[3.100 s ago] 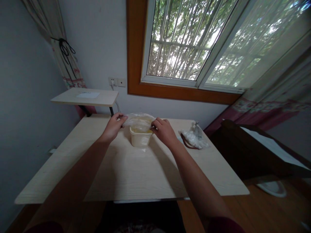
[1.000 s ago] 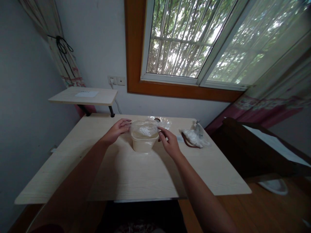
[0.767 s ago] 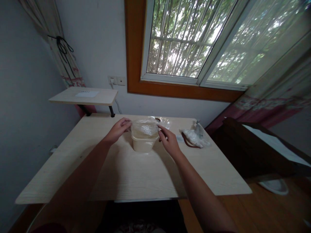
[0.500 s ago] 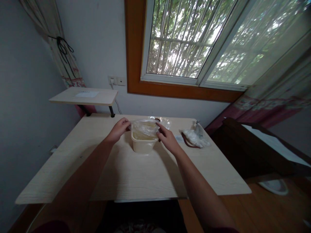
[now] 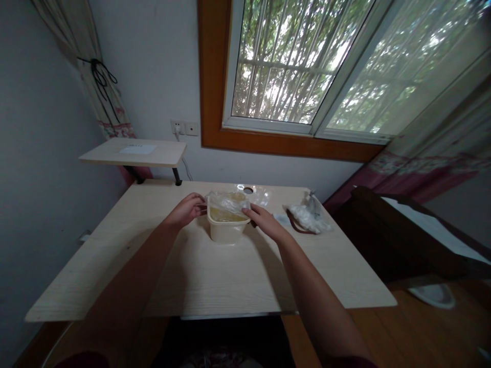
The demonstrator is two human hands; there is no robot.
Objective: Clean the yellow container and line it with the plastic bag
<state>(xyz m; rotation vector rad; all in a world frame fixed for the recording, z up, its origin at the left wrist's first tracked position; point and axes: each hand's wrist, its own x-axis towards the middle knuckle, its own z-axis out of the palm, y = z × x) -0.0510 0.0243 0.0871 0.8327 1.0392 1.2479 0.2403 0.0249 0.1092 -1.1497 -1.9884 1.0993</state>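
A cream plastic basket point(image 5: 226, 230) stands on the pale wooden table point(image 5: 207, 276), toward its far side. A clear plastic bag point(image 5: 227, 203) lies crumpled over the basket's open top. My left hand point(image 5: 186, 209) is closed on the bag's left edge, beside the basket's rim. My right hand point(image 5: 264, 221) pinches the bag at the basket's right rim, fingers pressed together. Something yellowish shows inside the basket under the plastic.
A crumpled white bag with a brown strap point(image 5: 306, 218) lies to the right on the table. Another clear plastic piece point(image 5: 256, 193) sits behind the basket. A raised shelf point(image 5: 134, 152) stands at the far left; a dark wooden bed frame point(image 5: 387, 240) is at the right.
The bag was puffed up above the basket and now lies lower, pulled down over the top. Both hands have dropped slightly toward the basket's rim.
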